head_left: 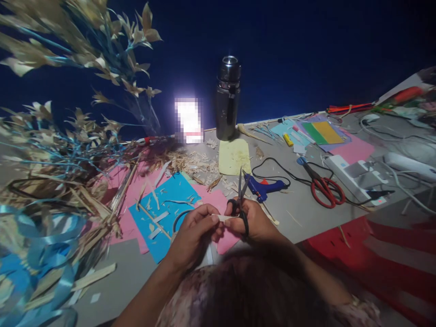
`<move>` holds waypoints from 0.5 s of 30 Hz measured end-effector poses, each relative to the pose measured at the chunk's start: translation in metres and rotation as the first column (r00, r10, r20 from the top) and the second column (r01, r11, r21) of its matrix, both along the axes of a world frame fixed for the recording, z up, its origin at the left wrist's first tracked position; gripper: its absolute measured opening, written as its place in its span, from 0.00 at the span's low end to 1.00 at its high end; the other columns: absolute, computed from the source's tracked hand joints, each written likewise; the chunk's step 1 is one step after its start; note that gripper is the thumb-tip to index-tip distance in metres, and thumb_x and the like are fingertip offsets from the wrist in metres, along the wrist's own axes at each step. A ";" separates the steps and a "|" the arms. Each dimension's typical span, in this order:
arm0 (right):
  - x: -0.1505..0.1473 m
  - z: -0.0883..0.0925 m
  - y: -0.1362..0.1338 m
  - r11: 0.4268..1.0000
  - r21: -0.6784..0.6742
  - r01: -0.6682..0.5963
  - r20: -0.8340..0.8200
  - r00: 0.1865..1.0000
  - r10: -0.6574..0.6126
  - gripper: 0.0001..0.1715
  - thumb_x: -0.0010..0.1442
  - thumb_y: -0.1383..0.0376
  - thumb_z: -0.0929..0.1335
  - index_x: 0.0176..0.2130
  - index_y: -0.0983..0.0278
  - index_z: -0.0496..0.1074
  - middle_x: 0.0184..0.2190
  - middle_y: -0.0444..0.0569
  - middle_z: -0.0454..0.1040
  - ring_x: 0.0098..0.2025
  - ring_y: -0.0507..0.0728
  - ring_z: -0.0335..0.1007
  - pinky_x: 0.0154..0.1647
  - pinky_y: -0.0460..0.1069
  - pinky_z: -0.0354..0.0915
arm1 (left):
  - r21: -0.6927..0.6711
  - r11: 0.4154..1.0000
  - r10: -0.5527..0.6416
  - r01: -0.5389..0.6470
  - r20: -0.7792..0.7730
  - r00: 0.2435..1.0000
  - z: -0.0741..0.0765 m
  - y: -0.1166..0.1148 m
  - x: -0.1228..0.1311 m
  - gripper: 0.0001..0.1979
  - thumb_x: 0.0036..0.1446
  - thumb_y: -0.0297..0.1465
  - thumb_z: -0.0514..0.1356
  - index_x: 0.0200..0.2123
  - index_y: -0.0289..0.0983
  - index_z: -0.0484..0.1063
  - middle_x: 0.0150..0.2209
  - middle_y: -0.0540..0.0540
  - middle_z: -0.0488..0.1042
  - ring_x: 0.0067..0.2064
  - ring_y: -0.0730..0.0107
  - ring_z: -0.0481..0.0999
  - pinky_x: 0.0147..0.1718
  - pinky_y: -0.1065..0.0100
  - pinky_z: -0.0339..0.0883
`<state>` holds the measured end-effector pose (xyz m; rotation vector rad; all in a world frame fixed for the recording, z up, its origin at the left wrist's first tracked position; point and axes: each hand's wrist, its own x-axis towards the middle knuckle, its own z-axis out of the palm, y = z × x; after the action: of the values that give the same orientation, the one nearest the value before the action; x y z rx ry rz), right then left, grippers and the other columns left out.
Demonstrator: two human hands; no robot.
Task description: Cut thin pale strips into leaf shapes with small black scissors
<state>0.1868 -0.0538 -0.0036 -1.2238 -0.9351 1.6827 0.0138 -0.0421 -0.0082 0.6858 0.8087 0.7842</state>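
Note:
Near the table's front edge, my left hand point(200, 222) pinches a small pale strip point(223, 218), which looks like dried husk or paper. The fingers of my right hand point(254, 222) are closed round a pair of black-handled scissors point(242, 200), blades pointing up and away from me. My right fingertips also touch the other end of the strip. Just beyond the scissors lies a blue glue gun point(264, 186) with a black cord. Under and left of my hands are a blue sheet point(143, 222) and pink sheets point(214, 200) scattered with scraps.
A dark flask point(228, 100) stands at the back beside a bright, pixelated light. Red-handled scissors point(327, 190) and a white power strip point(354, 179) lie right. Husk flowers on blue stems point(112, 54), shavings point(190, 163) and light-blue ribbon point(37, 245) crowd the left. A red chair point(344, 254) stands front right.

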 end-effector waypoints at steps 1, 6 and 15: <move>0.002 0.002 0.000 0.999 0.005 -0.033 0.015 0.999 0.033 0.18 0.43 0.65 0.77 0.32 0.65 0.69 0.22 0.38 0.68 0.22 0.47 0.58 0.22 0.43 0.54 | 0.012 1.000 -0.015 0.016 -0.020 1.000 -0.001 0.000 -0.001 0.10 0.55 0.33 0.68 0.27 0.35 0.72 0.21 0.49 0.73 0.23 0.74 0.68 0.25 0.71 0.60; 0.010 0.002 0.006 0.998 0.041 0.042 0.031 0.999 -0.043 0.16 0.46 0.66 0.75 0.35 0.64 0.70 0.23 0.37 0.65 0.22 0.48 0.56 0.22 0.44 0.53 | 0.039 0.999 0.005 0.002 -0.187 0.982 0.002 0.001 -0.004 0.10 0.52 0.32 0.70 0.26 0.35 0.74 0.22 0.50 0.73 0.24 0.75 0.68 0.25 0.72 0.58; 0.000 -0.023 -0.001 0.989 0.039 0.141 -0.099 0.986 -0.137 0.19 0.52 0.59 0.77 0.39 0.65 0.72 0.27 0.40 0.68 0.26 0.49 0.60 0.26 0.44 0.55 | 0.051 0.977 0.210 -0.207 -0.087 0.974 0.001 0.002 0.006 0.08 0.51 0.30 0.70 0.26 0.36 0.75 0.25 0.52 0.73 0.27 0.73 0.69 0.30 0.70 0.63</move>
<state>0.1864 -0.0552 -0.0267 -1.1414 -0.8069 1.5869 0.0200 -0.0403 -0.0072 0.6846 0.9610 0.9670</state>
